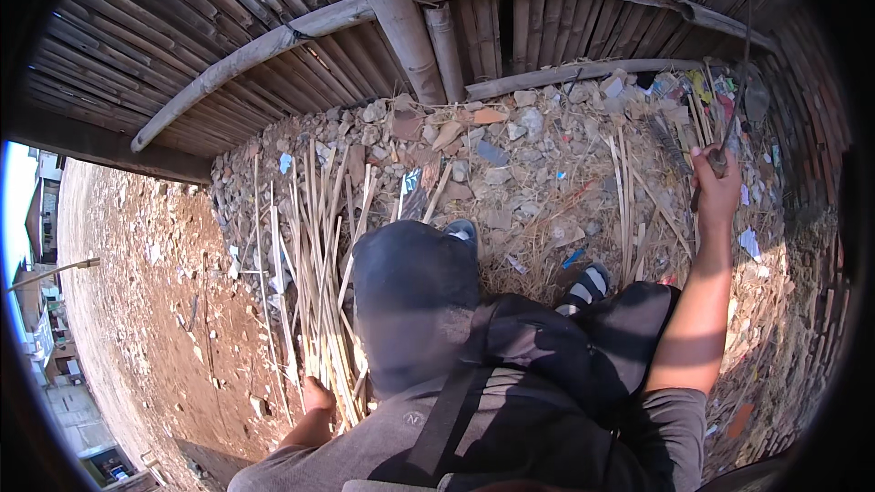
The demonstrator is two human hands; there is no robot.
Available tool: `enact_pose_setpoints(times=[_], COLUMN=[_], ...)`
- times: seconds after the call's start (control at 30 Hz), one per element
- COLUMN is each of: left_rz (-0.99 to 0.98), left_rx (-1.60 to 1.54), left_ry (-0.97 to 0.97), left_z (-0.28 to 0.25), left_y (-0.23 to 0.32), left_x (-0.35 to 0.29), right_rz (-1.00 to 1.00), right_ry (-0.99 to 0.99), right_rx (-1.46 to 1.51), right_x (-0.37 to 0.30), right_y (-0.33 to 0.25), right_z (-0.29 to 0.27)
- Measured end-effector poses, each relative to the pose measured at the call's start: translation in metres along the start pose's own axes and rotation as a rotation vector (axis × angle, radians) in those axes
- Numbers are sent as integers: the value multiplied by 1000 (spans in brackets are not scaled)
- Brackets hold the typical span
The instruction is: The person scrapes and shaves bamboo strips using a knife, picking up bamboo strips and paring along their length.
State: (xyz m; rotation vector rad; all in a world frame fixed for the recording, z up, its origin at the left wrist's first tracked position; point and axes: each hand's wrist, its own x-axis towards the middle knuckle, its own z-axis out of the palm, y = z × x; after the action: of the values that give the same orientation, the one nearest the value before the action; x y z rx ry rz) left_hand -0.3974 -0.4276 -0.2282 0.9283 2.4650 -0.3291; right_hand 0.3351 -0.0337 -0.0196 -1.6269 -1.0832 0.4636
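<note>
My right hand (716,184) is raised at the right, its fingers wrapped round a long, slim, dark blade-like tool (736,109) that points up and away. Low on the left, my left hand (318,395) is curled at the near end of a pale bamboo strip (282,314); its fingers are partly hidden. Just right of that hand lies a loose bundle of long bamboo strips (317,264), spread on the rubble and running away from me. My bent knee (415,278) in dark cloth hides part of the ground beside the bundle.
A bamboo-slat wall (273,55) with thick poles (401,23) rises ahead, and a brick wall (825,301) stands on the right. Stones, dry straw and scraps of litter cover the ground. More thin strips (624,205) lie right of my feet. Bare brown earth (191,310) stretches left.
</note>
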Motion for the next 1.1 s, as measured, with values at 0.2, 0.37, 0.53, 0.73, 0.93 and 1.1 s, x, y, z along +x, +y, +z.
enact_pose_setpoints(times=[0.2,0.37,0.53,0.73,0.93,1.1], left_rz=[225,281,394,329,294,278], left_rx=[462,115,-295,-256,-254,-216], left_ry=[-748,-535,-413,-355,-310,-301], left_z=[45,-5,-29,-71,-91,-101], left_y=[-47,71,106,147,164,184], left_x=[74,55,94,83,58,35], right_rz=[-30,-64,24,440,695,636], right_ry=[66,188,150,137,119,168], right_rx=[-30,-139,-110,-504,-346,-699], right_x=[-1,-8,-31,-154,-245,-243], right_y=[-33,-45,25,191,292,337], right_z=[-31,-84,-155,-201,-211,-246])
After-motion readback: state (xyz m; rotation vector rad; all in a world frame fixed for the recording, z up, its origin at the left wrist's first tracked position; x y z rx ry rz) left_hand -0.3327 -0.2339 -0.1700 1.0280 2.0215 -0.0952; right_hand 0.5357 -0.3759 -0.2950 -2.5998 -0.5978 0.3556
